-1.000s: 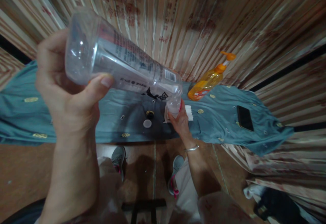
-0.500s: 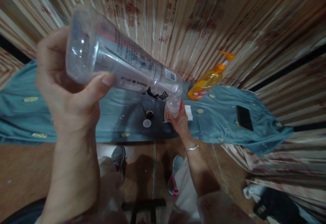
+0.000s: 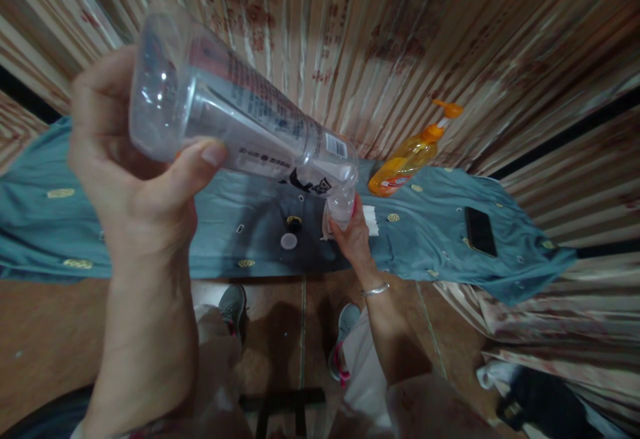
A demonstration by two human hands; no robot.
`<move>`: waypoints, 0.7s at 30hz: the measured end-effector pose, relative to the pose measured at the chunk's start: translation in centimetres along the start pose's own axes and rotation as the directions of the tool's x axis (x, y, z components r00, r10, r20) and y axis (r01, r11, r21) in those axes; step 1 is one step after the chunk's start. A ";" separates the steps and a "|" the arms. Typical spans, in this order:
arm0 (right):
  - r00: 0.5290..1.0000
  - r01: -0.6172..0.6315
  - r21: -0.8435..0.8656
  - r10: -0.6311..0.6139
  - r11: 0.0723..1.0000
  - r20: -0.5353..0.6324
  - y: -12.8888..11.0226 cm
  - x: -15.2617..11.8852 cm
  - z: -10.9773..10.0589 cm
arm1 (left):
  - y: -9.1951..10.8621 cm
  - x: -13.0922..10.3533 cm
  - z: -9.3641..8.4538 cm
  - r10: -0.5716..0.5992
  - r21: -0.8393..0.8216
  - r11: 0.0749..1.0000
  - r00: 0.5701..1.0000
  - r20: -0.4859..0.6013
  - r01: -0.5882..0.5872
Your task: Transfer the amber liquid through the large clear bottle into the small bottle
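A large clear plastic bottle [image 3: 250, 112] with printed labels is tilted, its base high on the left and its neck low at centre. My left hand [image 3: 145, 152] is wrapped round the base end. At the neck end, my right hand [image 3: 353, 232], with a bracelet on the wrist, has its fingers closed round a small clear container [image 3: 341, 207]; the bottle's mouth meets it, and the exact contact is hard to make out. A dark cap [image 3: 294, 224] and a whitish round lid [image 3: 289, 241] lie on the teal cloth [image 3: 215, 239] below the bottle.
An orange pump bottle [image 3: 405, 162] stands behind and right of my right hand. White tissue [image 3: 371, 220] lies beside that hand. A black phone [image 3: 481, 231] rests farther right on the cloth. Striped curtains [image 3: 310, 39] hang behind the table.
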State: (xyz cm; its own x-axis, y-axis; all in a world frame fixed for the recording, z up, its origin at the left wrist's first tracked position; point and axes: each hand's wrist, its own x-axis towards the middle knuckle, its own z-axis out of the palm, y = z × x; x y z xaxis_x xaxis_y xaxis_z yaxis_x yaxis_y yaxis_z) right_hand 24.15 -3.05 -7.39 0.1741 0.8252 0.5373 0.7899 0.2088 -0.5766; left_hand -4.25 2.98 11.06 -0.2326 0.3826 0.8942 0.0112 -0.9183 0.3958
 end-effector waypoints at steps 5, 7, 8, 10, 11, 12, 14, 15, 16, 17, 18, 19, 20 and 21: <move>1.000 0.003 -0.008 -0.003 1.000 0.012 0.0 0.0 -0.1 | 1.1 -0.1 0.4 -0.040 0.008 0.999 0.999 -0.010 0.040; 1.000 -0.002 -0.002 0.002 1.000 0.013 -0.1 0.0 -0.1 | 1.1 -0.1 0.6 -0.018 0.008 1.000 0.999 -0.030 0.019; 1.000 -0.008 0.004 0.008 1.000 0.012 -0.1 0.0 -0.1 | 1.0 -0.2 0.6 -0.007 0.014 1.000 1.000 -0.028 0.007; 1.000 -0.020 0.020 0.019 1.000 0.013 -0.2 0.0 -0.2 | 0.6 -0.2 0.7 0.010 0.034 0.999 1.000 -0.021 -0.009; 1.000 -0.024 0.028 0.023 0.999 0.015 -0.2 0.0 -0.2 | 0.5 -0.2 0.6 0.024 0.039 0.999 1.000 -0.021 -0.023; 0.999 -0.028 0.035 0.028 0.999 0.018 -0.3 0.0 -0.3 | 0.5 -0.1 0.6 0.028 0.042 0.999 1.000 -0.012 -0.028; 0.999 -0.037 0.050 0.035 0.998 0.025 -0.4 0.1 -0.3 | 0.9 -0.1 0.7 0.043 0.030 0.999 0.999 -0.011 -0.042; 0.999 -0.041 0.055 0.040 0.998 0.028 -0.4 0.1 -0.4 | 1.1 -0.1 0.8 0.018 0.026 1.000 1.000 -0.007 -0.018; 0.999 -0.047 0.058 0.045 0.997 0.029 -0.4 0.1 -0.4 | 1.4 -0.1 0.9 0.007 0.018 1.000 1.000 -0.028 -0.006; 0.998 -0.050 0.060 0.048 0.997 0.028 -0.5 0.1 -0.4 | 1.6 -0.1 1.0 -0.018 0.004 1.000 1.000 -0.005 0.018; 0.998 -0.051 0.061 0.050 0.997 0.027 -0.5 0.1 -0.4 | 1.8 -0.1 1.0 -0.034 -0.001 0.999 0.999 -0.011 0.034; 0.998 -0.051 0.061 0.050 0.997 0.024 -0.5 0.1 -0.4 | 1.7 -0.1 1.1 -0.031 0.006 0.999 0.999 -0.022 0.031; 0.999 -0.051 0.060 0.049 0.997 0.022 -0.6 0.1 -0.4 | 1.6 0.0 1.1 -0.040 0.017 0.999 0.999 -0.012 0.040; 0.999 -0.048 0.059 0.047 0.997 0.019 -0.6 0.1 -0.4 | 1.4 0.0 1.1 -0.005 0.013 1.000 0.999 -0.052 0.006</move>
State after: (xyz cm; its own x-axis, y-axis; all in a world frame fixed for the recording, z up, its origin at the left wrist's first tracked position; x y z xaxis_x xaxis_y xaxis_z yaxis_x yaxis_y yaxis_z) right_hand 23.94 -3.24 -6.77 0.1996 0.8442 0.4975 0.7443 0.1996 -0.6373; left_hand -3.13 1.79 11.82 -0.2832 0.3813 0.8800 0.0227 -0.9147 0.4036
